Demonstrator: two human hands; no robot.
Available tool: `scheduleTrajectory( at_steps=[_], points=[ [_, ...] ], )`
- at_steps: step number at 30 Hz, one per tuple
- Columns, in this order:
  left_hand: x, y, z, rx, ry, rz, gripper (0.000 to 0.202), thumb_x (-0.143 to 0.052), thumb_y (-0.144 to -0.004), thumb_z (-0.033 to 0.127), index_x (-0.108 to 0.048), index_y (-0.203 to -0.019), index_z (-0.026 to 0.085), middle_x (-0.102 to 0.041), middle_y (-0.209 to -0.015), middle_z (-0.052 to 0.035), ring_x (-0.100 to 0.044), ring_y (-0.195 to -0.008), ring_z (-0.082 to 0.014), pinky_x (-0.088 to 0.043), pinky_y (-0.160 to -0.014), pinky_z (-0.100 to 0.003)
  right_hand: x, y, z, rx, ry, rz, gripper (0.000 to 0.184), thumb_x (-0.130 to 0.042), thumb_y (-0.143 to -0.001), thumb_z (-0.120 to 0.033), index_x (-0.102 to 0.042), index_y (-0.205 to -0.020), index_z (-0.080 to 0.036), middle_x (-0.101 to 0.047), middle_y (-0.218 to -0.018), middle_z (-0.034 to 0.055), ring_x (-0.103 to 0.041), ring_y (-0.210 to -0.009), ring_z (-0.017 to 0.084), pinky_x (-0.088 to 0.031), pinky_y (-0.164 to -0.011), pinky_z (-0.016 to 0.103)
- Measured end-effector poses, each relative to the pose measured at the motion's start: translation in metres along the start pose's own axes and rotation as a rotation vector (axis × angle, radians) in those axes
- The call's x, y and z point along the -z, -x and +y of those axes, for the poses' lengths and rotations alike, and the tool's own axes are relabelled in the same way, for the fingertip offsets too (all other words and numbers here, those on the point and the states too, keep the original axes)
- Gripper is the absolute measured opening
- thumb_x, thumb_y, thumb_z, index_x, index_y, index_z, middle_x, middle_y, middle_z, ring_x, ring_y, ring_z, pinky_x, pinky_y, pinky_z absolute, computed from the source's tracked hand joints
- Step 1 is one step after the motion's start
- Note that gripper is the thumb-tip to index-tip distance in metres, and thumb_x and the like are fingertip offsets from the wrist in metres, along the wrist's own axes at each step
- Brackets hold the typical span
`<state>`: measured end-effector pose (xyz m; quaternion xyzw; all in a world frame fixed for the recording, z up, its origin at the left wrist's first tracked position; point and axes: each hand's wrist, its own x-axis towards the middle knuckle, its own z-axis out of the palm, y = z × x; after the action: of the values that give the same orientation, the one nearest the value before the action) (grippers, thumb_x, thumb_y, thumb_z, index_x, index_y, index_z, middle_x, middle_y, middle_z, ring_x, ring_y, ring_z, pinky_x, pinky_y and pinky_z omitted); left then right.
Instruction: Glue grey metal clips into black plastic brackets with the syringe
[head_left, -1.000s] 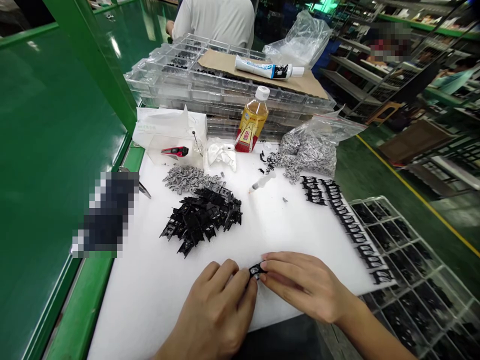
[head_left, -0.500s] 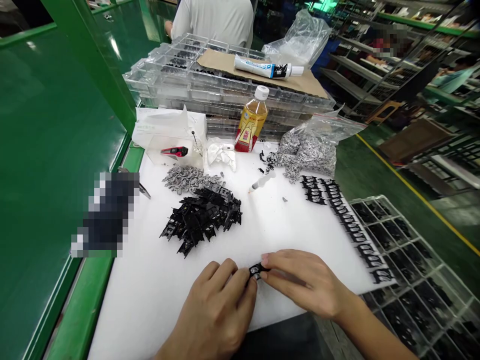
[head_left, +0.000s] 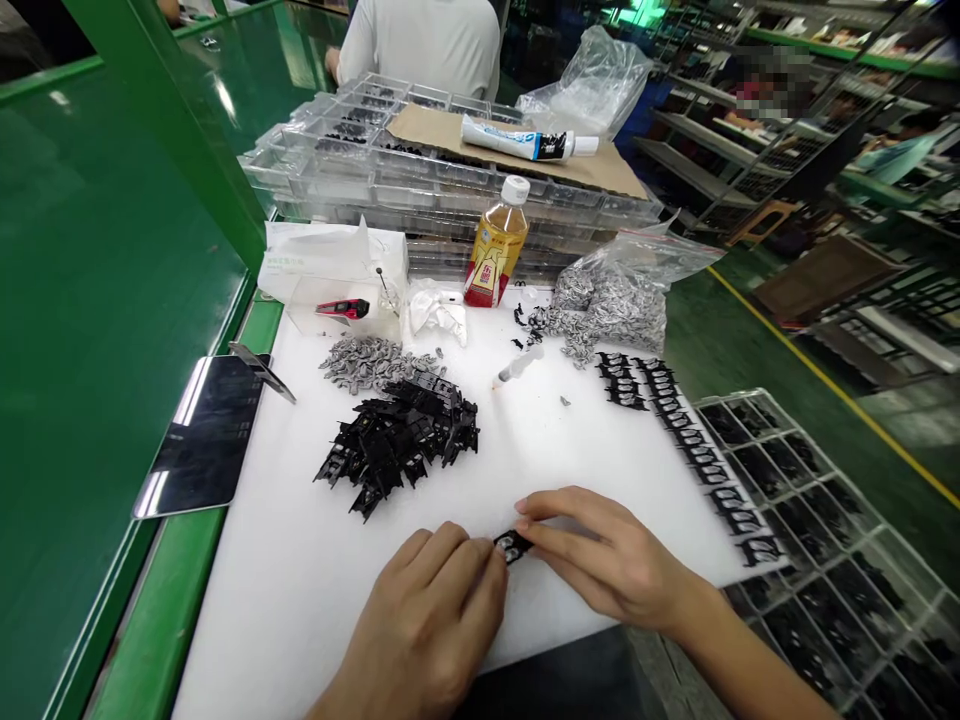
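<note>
My left hand [head_left: 420, 622] and my right hand [head_left: 609, 556] meet at the front of the white foam work surface [head_left: 300, 620]. Between their fingertips they pinch a small black plastic part [head_left: 513, 546] with a shiny metal insert. Up the surface lies a heap of similar black parts [head_left: 397, 440], with a pile of grey metal pieces [head_left: 367, 362] just behind it. To the right of my right hand, a line of black parts [head_left: 697, 450] runs along the surface's edge.
A clear tray of black parts [head_left: 817, 570] sits at the right edge. Further back are a drink bottle [head_left: 495, 245], a bag of grey pieces [head_left: 611, 305], a syringe [head_left: 519, 364], stacked clear trays [head_left: 450, 185], a dark tablet [head_left: 202, 435] and a co-worker's back [head_left: 420, 40].
Both hands keep the black part pinched, with small finger shifts. The whole view has drifted slightly up and to the left.
</note>
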<state>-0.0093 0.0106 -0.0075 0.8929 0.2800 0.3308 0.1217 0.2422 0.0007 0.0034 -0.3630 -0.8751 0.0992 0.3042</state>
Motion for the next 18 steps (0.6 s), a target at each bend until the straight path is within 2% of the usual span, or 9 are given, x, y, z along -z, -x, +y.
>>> scheduleTrajectory(
  at_steps=[7,13,18],
  points=[
    [0.0034,-0.0063,-0.0054,0.169,0.088,0.041,0.019,-0.061,-0.102,0.007,-0.07,-0.117,0.015,-0.068,-0.105,-0.0087,-0.059,-0.091,-0.0203,-0.052,-0.075,-0.035,-0.0028,0.0061,0.0072,-0.111,-0.162,0.029,0.03,-0.068,-0.096,-0.002,-0.07,-0.124,-0.012,-0.065,-0.134,0.0175,-0.074,-0.106,0.016,-0.067,-0.094,0.028],
    [0.004,-0.0067,-0.0068,0.187,0.095,0.033,0.02,-0.058,-0.104,0.007,-0.069,-0.118,0.015,-0.068,-0.106,-0.0082,-0.056,-0.09,-0.0199,-0.05,-0.076,-0.035,-0.0043,0.007,0.0073,-0.133,-0.189,0.04,0.029,-0.067,-0.096,-0.002,-0.07,-0.123,-0.014,-0.066,-0.131,0.0154,-0.072,-0.108,0.016,-0.065,-0.095,0.027],
    [0.0034,-0.0065,-0.0094,0.164,0.11,0.029,0.019,-0.059,-0.104,0.008,-0.069,-0.117,0.017,-0.067,-0.105,-0.0073,-0.057,-0.091,-0.0197,-0.049,-0.077,-0.035,-0.0017,0.0045,0.0063,-0.177,-0.169,-0.015,0.031,-0.066,-0.099,-0.01,-0.067,-0.13,-0.015,-0.062,-0.139,0.0173,-0.07,-0.112,0.018,-0.064,-0.099,0.031]
  ],
)
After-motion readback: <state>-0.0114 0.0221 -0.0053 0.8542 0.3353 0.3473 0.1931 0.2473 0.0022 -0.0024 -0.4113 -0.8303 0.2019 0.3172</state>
